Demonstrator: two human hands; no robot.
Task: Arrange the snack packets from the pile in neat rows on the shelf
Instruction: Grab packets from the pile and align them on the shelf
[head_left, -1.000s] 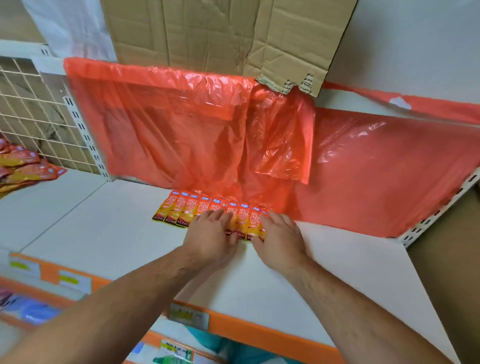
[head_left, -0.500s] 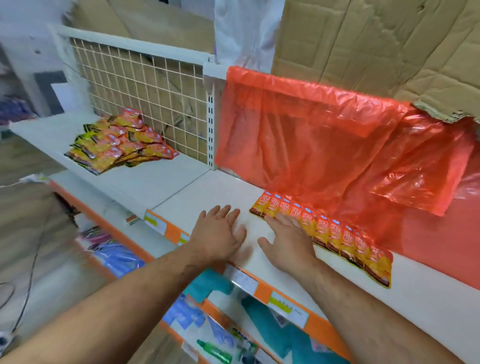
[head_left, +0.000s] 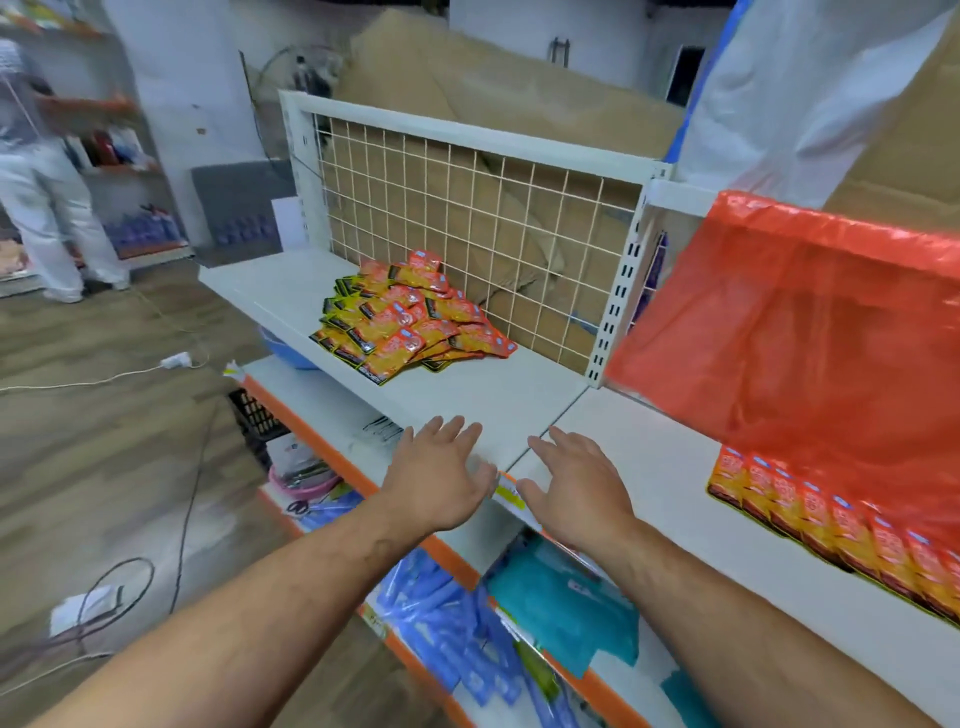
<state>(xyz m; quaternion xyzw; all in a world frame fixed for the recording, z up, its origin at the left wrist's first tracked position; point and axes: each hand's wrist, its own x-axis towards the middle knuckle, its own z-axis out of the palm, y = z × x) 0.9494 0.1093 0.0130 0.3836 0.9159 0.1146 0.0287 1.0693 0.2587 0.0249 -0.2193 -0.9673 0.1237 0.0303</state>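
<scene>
A pile of orange and yellow snack packets (head_left: 402, 322) lies on the left white shelf (head_left: 467, 395), against the wire mesh back. A neat row of the same packets (head_left: 831, 525) lines the right shelf (head_left: 670, 499) below the red plastic sheet. My left hand (head_left: 441, 478) and my right hand (head_left: 574, 483) hover side by side over the front edge where the two shelves meet. Both have spread, straight fingers and hold nothing. The pile lies well beyond my fingertips.
A red plastic sheet (head_left: 800, 332) hangs behind the right shelf. Lower shelves hold blue packets (head_left: 452, 623) and teal items (head_left: 566, 608). Cables (head_left: 104, 374) run across the wooden floor. A person (head_left: 47, 197) stands at far shelves on the left. Cardboard (head_left: 493, 114) stands behind the mesh.
My view has swung left from the packet row to the pile. Both hands left the row, moved left along the shelf, and now hang empty near the shelf joint.
</scene>
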